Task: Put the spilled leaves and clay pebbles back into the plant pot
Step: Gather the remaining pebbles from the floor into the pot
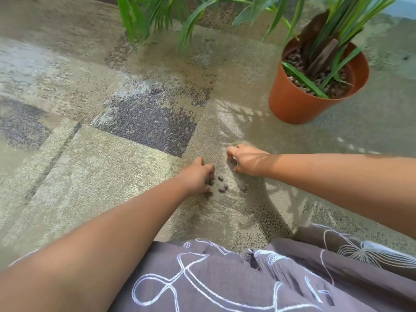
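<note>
Several brown clay pebbles lie loose on the carpet between my hands. My left hand rests on the carpet just left of them, fingers curled around a few pebbles. My right hand is palm down, a little further away and to the right, with fingers bent and a pebble under its fingertips. The orange plant pot stands upright at the upper right, filled with pebbles, green leaves and a brown stem.
Patterned beige and grey carpet covers the floor. A second green plant hangs over the top centre. My grey printed garment fills the bottom of the view.
</note>
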`<move>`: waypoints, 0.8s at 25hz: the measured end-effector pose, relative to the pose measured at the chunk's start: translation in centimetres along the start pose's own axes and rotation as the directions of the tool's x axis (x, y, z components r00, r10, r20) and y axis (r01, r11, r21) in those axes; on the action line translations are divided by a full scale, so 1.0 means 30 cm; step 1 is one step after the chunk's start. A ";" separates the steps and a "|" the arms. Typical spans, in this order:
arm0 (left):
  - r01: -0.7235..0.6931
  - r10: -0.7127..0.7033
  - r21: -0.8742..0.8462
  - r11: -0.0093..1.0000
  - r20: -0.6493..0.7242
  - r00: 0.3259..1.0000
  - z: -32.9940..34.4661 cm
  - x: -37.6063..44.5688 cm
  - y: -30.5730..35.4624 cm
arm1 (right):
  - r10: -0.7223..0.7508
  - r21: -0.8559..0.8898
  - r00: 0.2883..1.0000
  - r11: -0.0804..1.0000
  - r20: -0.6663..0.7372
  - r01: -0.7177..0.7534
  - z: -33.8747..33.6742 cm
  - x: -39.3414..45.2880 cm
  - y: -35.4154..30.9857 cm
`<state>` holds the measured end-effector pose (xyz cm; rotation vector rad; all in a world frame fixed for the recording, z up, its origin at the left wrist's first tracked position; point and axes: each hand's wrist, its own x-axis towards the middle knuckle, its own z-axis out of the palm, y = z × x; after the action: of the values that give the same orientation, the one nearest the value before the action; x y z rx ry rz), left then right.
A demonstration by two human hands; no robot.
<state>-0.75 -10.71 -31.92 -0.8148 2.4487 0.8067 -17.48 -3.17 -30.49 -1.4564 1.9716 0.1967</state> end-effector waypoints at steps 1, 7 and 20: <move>-0.005 0.006 -0.031 1.000 0.029 1.000 0.009 -0.010 0.003 | -0.011 0.006 1.000 1.000 0.014 0.011 0.006 0.000 -0.004; -0.114 0.100 0.125 0.986 0.113 0.989 0.040 -0.044 0.040 | -0.038 -0.020 0.994 0.999 0.102 0.040 -0.061 0.011 -0.025; 0.099 -0.143 -0.291 0.952 -0.134 0.981 -0.078 -0.001 0.081 | 0.016 0.016 1.000 1.000 -0.016 -0.015 -0.178 -0.094 0.091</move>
<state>-2.79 -10.60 -29.22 -1.1599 2.4159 1.1018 -21.74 -2.53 -25.44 -1.4376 1.9938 0.1764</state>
